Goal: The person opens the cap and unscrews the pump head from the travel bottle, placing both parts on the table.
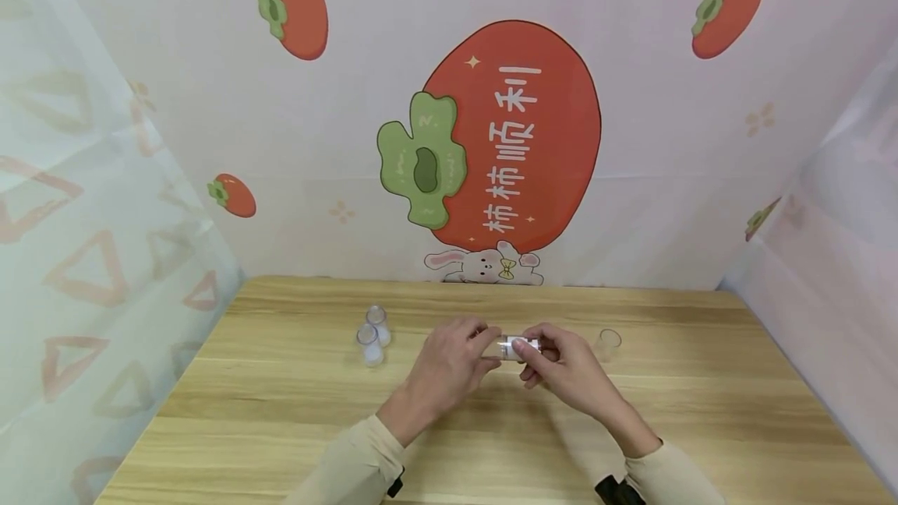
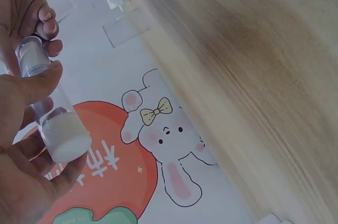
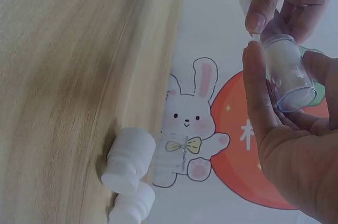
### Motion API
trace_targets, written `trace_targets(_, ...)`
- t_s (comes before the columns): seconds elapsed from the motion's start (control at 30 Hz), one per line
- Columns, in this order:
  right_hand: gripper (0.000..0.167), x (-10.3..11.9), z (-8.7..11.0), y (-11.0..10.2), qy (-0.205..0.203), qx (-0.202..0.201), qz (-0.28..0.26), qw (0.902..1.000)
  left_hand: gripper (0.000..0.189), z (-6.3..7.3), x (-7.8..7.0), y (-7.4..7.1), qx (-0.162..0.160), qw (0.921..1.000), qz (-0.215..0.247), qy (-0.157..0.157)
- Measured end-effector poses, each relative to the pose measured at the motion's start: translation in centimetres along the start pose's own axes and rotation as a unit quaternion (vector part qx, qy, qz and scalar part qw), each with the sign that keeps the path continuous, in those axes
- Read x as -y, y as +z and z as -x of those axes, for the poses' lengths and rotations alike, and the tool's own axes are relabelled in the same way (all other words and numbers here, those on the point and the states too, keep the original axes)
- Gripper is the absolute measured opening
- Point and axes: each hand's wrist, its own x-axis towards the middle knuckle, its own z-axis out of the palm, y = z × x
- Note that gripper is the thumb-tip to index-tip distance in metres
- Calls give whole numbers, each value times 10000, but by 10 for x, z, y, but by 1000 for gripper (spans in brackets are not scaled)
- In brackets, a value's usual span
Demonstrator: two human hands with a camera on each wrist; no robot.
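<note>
Both hands hold one small clear bottle sideways above the table. My left hand pinches its left end between thumb and fingers. At the other end, my right hand grips with the thumb over the top. In the left wrist view the bottle has a white bottom, and the left fingers curl round the clear body. A clear cap covers a white part of the bottle in the right wrist view, with the right fingers and thumb on either side of it.
Two small bottles with clear tops and white lower parts stand close together at the left of the wooden table. A clear round-rimmed piece stands to the right. White pieces show in the right wrist view. A printed cloth hangs behind.
</note>
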Motion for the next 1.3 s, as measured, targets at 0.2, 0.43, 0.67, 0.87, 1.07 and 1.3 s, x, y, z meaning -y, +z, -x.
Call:
trace_targets(0.2, 32, 0, 0, -1, 118, 133, -102, 9998, 36, 2, 2, -3, 348, 9993, -5, 109)
trace_targets(0.43, 23, -1, 1, 1, -56, 184, -81, 9998, 38, 3, 3, -11, 983, 9951, 84, 79)
trace_targets(0.67, 22, -3, 3, 1, -300, 261, 18, 9992, 34, 4, 6, -17, 1691, 9818, 825, -248)
trace_targets(0.87, 21, -4, 3, 1, -590, 346, 65, 9976, 30, 3, 13, -23, 2100, 9633, 1628, -376)
trace_targets(1.07, 23, -5, 5, -6, -632, 361, 66, 9973, 22, 7, 27, -25, 2295, 9393, 2458, -677)
trace_targets(1.3, 29, -9, 6, -18, -415, -9, 55, 9991, 29, 17, 38, -32, 2102, 9423, 2427, -944)
